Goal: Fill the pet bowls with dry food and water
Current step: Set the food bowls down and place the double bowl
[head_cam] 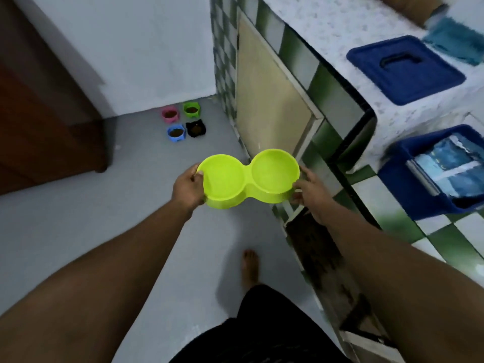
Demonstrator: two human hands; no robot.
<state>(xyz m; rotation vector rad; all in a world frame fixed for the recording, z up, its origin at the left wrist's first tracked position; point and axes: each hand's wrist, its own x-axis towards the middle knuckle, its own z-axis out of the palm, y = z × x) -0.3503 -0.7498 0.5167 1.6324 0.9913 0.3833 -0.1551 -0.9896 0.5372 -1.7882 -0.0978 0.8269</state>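
Small floor bowls [176, 132], beyond the double bowl [248, 176], already hold kibble. Left hand [187, 186] fingers clamp the double bowl's left rim; right hand [310, 189] fingers clasp its right end, held level above the floor. Water inside: cannot tell. Judged step: carrying. Next: set it down flat beside them.

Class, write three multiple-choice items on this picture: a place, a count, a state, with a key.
1. Where do the small bowls stand? A) on the counter B) on the floor C) in a drawer
2. How many small bowls are there? A) two B) four C) six
3. How is the lime double bowl held? A) by both hands B) by one hand C) not held
Key: 1 B, grey floor lies under them; 2 B, pink, green, blue, black; 3 A, left hand and right hand grip its ends.
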